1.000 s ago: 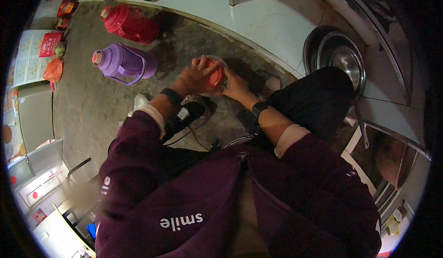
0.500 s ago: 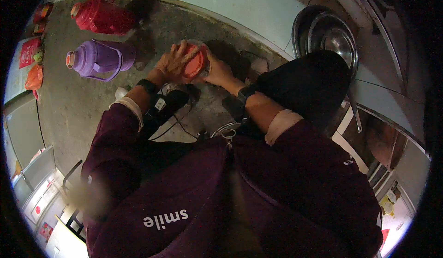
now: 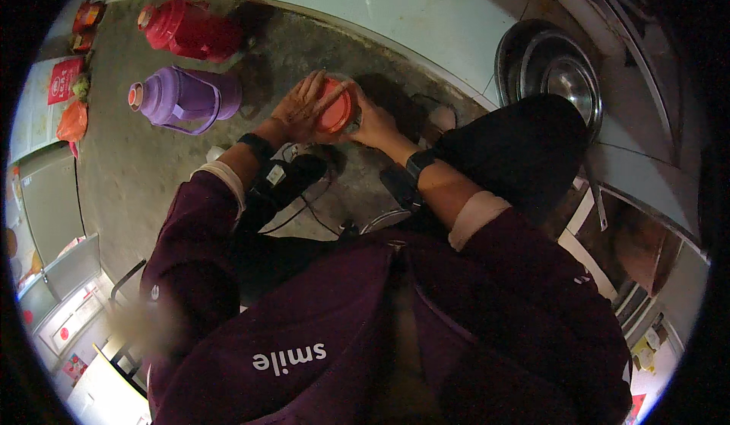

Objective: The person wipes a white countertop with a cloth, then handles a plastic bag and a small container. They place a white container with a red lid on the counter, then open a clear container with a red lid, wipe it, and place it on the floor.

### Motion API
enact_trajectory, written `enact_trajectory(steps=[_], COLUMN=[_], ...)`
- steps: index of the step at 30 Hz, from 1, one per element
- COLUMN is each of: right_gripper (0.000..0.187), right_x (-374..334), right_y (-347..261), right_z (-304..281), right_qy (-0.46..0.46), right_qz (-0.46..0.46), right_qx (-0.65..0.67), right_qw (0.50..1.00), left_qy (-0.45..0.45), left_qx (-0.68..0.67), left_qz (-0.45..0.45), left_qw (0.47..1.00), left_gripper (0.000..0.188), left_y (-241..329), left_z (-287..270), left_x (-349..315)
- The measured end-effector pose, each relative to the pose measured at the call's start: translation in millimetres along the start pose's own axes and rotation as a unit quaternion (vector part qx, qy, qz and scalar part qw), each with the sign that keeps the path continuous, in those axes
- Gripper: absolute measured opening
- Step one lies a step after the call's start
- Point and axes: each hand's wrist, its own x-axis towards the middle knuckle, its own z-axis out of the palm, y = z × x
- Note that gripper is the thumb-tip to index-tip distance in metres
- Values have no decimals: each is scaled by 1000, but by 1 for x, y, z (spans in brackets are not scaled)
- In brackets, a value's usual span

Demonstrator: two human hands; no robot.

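Between my hands, above the grey floor, is a round jar with an orange-red lid [image 3: 336,112]. Its body looks see-through at the edge, but my fingers cover most of it. My left hand [image 3: 301,110] lies over the lid's left side with the fingers bent around it. From the right, my right hand [image 3: 375,125] grips the jar's side. What the jar contains cannot be made out.
A purple thermos flask [image 3: 186,96] and a red one [image 3: 190,31] are on the floor at the left. Nested metal basins [image 3: 549,68] lean at the right beyond my bent knee. Dark cords [image 3: 310,210] run below my hands. An orange bag [image 3: 72,122] sits far left.
The whole view has shifted, so the surroundings appear slightly further right and lower. Both hands remain on the jar, and its lid stays in place.
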Motion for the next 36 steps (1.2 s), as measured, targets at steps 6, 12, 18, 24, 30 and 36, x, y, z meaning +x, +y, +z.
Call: enact_trajectory(steps=[6, 12, 18, 24, 30, 36], right_gripper=[103, 55, 40, 44, 44, 37], right_x=[-1, 8, 1, 1, 28, 62], right_y=[-15, -39, -77, -94, -120, -121], right_z=[-18, -66, -105, -133, -148, -141], right_qy=[-43, -46, -85, 55, 132, 224], right_qz=[108, 98, 104, 17, -79, -209], right_qx=[-100, 61, 244, 99, 32, 124], right_qw=[988, 992, 960, 993, 988, 944], left_qy=[78, 146, 102, 144, 232, 356], left_qx=[-95, -448, -523, -352, -249, -147], left_qz=[-40, -150, -242, -247, -286, -250], left_qw=[992, 869, 811, 891, 896, 888], left_gripper=[106, 86, 65, 47, 37, 31], left_y=[6, 58, 66, 49, -5, -28], left_z=[-16, -20, -20, -35, -84, -126], left_x=[-5, -15, -14, -39, -52, -67])
